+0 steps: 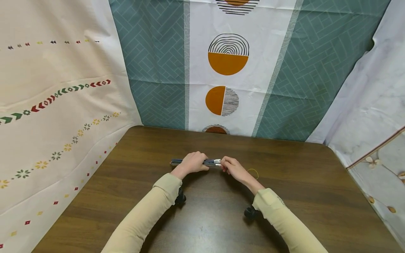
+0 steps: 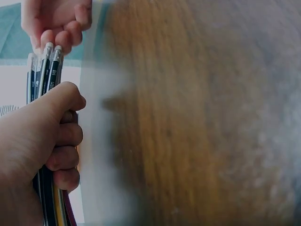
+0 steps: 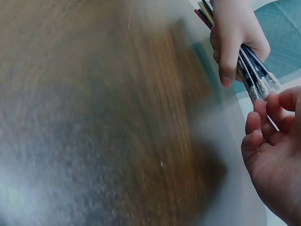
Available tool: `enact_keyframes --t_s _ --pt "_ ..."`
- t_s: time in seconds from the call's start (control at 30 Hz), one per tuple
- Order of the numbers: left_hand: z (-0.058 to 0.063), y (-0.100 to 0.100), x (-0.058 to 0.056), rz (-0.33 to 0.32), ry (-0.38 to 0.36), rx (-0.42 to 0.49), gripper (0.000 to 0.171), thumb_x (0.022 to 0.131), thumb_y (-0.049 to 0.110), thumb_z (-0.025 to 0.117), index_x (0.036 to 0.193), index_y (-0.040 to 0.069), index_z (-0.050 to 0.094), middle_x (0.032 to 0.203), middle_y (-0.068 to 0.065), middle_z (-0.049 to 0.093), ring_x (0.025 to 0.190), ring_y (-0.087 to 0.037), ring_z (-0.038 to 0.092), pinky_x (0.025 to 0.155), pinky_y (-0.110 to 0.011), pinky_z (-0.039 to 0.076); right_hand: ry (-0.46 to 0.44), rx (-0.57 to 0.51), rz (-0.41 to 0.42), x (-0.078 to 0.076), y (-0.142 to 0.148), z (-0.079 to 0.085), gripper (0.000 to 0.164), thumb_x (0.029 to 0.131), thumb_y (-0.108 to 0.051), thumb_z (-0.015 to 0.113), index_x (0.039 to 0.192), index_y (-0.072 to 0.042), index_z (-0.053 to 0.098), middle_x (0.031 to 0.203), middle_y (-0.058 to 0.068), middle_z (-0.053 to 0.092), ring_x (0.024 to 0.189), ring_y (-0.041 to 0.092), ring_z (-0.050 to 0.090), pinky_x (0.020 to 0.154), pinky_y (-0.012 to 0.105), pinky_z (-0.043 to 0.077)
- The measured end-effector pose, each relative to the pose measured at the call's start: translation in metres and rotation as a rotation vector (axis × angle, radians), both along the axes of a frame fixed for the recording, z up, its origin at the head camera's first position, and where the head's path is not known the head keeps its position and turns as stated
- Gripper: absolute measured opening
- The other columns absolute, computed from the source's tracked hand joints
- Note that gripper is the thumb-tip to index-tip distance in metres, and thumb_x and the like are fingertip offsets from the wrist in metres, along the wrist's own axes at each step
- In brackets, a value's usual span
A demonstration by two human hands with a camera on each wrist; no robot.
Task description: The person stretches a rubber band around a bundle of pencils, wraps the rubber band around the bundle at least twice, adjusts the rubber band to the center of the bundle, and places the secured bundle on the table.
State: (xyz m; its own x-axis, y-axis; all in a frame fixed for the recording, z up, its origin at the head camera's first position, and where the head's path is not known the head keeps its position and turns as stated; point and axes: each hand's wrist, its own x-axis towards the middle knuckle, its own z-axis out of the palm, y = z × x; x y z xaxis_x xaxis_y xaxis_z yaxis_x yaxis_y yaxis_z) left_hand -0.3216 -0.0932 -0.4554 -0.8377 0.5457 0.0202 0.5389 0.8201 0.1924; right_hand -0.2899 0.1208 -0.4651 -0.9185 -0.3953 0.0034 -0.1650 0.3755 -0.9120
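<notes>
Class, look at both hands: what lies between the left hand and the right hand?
The pencils stick out from the left hand, their pale eraser ends towards the right hand; the head view shows this.

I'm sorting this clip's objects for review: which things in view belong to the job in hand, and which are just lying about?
In the job:
pencils, bunched together
left hand, gripping them
right hand, at their eraser ends

Lying about or background:
yellow loop, untouched on the table; possibly meant for the job, can't tell
patterned cloths
</notes>
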Motion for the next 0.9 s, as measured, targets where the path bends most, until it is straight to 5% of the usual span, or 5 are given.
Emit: enact_keyframes --t_s 0.13,0.5,0.9 --pt "-0.002 -0.001 0.001 -0.005 -0.021 0.041 0.021 0.087 0.035 0.074 0.088 0.014 0.074 0.069 0.005 0.061 0.059 -0.009 0.044 0.055 -0.025 0.037 0.023 0.029 -0.013 0.001 0.003 0.001 0.023 0.104 -0.015 0.045 0.094 0.002 0.057 0.089 0.016 0.059 0.073 0.016 0.049 0.061 0.023 0.041" --pt "-0.002 0.001 0.001 -0.017 -0.061 0.068 0.045 0.085 0.061 0.067 0.09 0.016 0.072 0.071 0.007 0.062 0.06 -0.008 0.048 0.057 -0.024 0.039 0.07 0.069 -0.015 0.002 0.008 0.002 0.019 0.103 -0.017 0.05 0.097 -0.002 0.059 0.089 0.013 0.061 0.075 0.017 0.052 0.063 0.026 0.044" --pt "-0.004 0.001 0.001 -0.014 -0.048 0.051 0.048 0.086 0.061 0.065 0.095 0.014 0.073 0.077 0.004 0.067 0.062 -0.009 0.049 0.059 -0.026 0.041 0.252 0.232 -0.106 0.005 0.06 0.03 0.009 0.097 -0.019 0.064 0.1 -0.011 0.067 0.095 0.011 0.069 0.079 0.019 0.058 0.069 0.027 0.047"
